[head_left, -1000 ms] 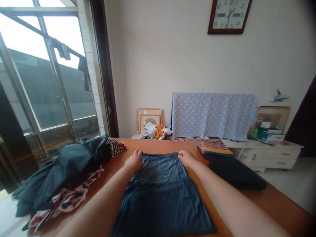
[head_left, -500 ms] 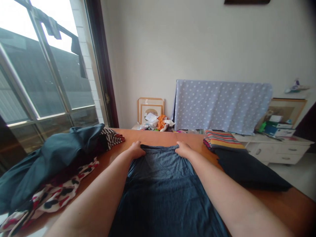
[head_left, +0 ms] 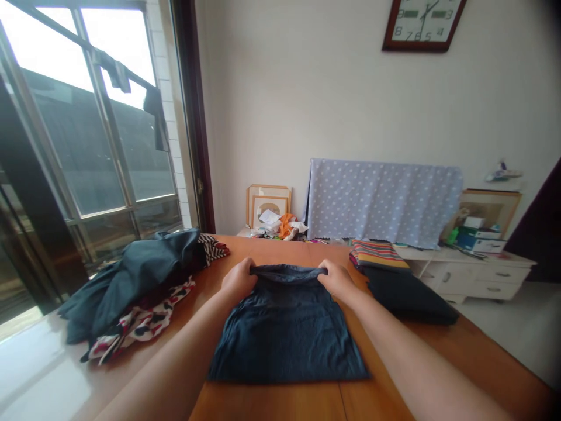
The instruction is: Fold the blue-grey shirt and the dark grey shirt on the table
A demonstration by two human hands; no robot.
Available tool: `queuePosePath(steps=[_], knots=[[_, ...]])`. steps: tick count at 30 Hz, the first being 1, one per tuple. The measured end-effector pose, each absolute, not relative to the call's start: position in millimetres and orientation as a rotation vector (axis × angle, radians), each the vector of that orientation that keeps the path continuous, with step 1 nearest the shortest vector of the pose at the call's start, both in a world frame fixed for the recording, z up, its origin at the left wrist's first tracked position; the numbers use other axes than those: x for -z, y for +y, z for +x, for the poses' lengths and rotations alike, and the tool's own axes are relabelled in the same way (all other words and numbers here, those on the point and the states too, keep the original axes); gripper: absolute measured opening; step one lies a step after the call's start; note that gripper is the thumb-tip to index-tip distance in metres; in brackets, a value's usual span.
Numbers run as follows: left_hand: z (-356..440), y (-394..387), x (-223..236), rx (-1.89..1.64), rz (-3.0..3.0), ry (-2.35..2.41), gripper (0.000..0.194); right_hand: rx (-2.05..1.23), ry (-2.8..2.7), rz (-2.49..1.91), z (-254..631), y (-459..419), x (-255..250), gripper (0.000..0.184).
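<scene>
A dark blue garment (head_left: 287, 330) lies flat on the wooden table (head_left: 442, 356) in front of me, partly folded. My left hand (head_left: 239, 279) grips its far left corner with closed fingers. My right hand (head_left: 336, 279) grips the far right corner the same way. Between the two hands the far edge of the cloth is lifted off the table and curls toward me.
A heap of loose clothes (head_left: 140, 280) in dark teal, stripes and red-white print lies at the table's left. Folded clothes, striped (head_left: 377, 254) and black (head_left: 405, 295), sit at the right. Beyond are a dotted cloth (head_left: 385, 202), picture frames (head_left: 268, 204), a white cabinet (head_left: 473, 275) and a large window (head_left: 87, 134).
Both hands have closed on the garment's far edge and pulled it up and back toward me. The view has also tilted, so the garment's near edge shows.
</scene>
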State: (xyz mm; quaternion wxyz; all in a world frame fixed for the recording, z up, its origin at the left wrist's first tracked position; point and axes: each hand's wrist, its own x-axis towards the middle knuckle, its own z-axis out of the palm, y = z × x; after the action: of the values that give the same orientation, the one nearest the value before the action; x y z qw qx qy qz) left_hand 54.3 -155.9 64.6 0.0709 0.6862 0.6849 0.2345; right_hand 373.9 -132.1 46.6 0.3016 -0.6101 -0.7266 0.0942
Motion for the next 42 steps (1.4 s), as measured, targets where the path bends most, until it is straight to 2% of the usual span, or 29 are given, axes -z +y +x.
queuePosePath(steps=[4, 7, 15, 29, 37, 42], knots=[[53, -213, -73, -0.842, 2.136, 1.921, 0.031, -0.24, -1.89, -1.553, 381, -190, -55, 0.014], [54, -252, -68, -0.872, 2.202, 1.853, 0.027, -0.225, -1.886, -1.518, 387, -228, -50, 0.014], [59, -322, -34, -0.695, 2.313, 1.843, 0.023, -0.281, -1.993, -1.651, 395, -290, -18, 0.019], [47, -330, -31, -0.781, 2.429, 1.743, 0.008, -0.308, -2.053, -1.516, 411, -299, -13, 0.018], [46, -328, -28, -0.68, 2.465, 1.771, 0.012, -0.303, -2.073, -1.523, 409, -305, -15, 0.017], [45, -329, -37, -0.64, 2.484, 1.79, 0.008, -0.286, -2.076, -1.517, 407, -310, -25, 0.018]])
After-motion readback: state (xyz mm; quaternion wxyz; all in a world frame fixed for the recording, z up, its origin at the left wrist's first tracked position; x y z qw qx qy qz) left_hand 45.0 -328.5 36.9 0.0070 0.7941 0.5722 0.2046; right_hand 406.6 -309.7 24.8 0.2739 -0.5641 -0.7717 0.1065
